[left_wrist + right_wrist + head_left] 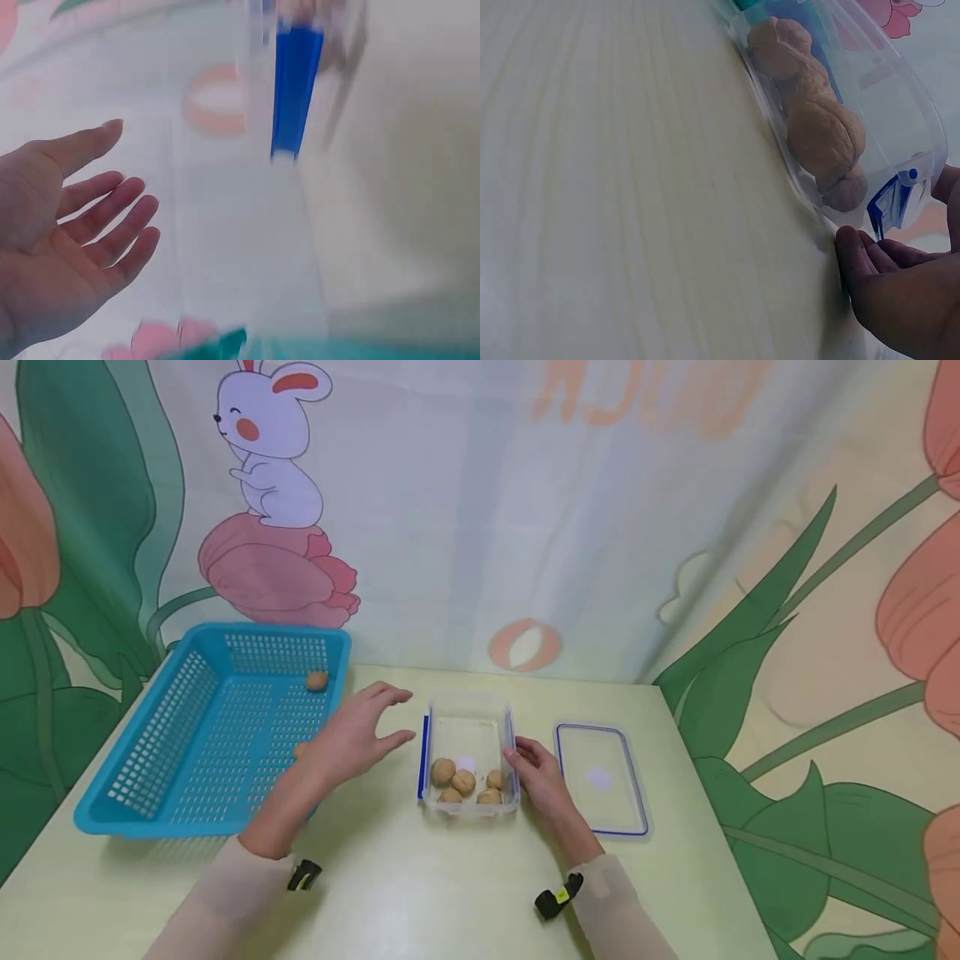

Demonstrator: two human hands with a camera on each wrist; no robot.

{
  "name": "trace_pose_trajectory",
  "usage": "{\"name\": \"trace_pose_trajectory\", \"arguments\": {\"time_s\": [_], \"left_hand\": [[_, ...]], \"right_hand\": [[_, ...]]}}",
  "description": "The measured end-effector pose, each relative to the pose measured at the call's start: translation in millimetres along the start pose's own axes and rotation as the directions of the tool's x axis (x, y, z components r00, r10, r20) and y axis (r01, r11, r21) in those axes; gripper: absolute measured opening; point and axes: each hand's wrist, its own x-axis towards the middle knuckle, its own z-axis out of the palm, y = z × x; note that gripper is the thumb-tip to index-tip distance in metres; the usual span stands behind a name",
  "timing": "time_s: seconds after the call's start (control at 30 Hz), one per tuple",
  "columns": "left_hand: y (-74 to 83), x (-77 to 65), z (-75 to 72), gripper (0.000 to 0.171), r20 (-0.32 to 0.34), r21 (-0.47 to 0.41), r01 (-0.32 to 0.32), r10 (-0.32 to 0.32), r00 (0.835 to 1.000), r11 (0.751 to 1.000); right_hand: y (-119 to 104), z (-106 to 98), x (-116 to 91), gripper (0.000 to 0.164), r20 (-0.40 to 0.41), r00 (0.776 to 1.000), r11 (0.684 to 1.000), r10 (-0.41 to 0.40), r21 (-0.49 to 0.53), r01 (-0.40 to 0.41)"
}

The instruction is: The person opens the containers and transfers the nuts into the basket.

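A clear plastic food container (471, 810) with blue side clips stands in the middle of the table. Several walnuts (443, 771) lie at its near end, and the right wrist view shows these walnuts (825, 135) through the clear wall. My right hand (538, 774) grips the container's right wall, thumb at the rim and fingers outside near the blue clip (892, 204). Between basket and container, my left hand (360, 731) hovers with nothing in it, thumb and fingers apart. In the left wrist view its fingers (120, 217) are spread loosely.
On the left stands a blue plastic basket (213, 827) holding a walnut (317, 681) at its far right corner and another walnut (301, 749) partly behind my left forearm. A clear lid with a blue seal (606, 785) lies right of the container. Behind hangs a printed curtain (465, 527).
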Motion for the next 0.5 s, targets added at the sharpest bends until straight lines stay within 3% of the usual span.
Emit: {"name": "trace_pose_trajectory", "arguments": {"time_s": [0.2,0.5], "left_hand": [[14.5,18.6,34.9,0.057,0.109,0.023,-0.046,0.044,0.993,0.999],[3.3,33.9,70.9,0.058,0.224,0.122,-0.108,0.078,0.971,0.987]], "right_hand": [[-1,-1,3,0.057,0.001,1.000,1.000,-0.011,-0.002,0.011],[3,-2,2,0.057,0.010,1.000,1.000,0.002,0.005,-0.002]]}}
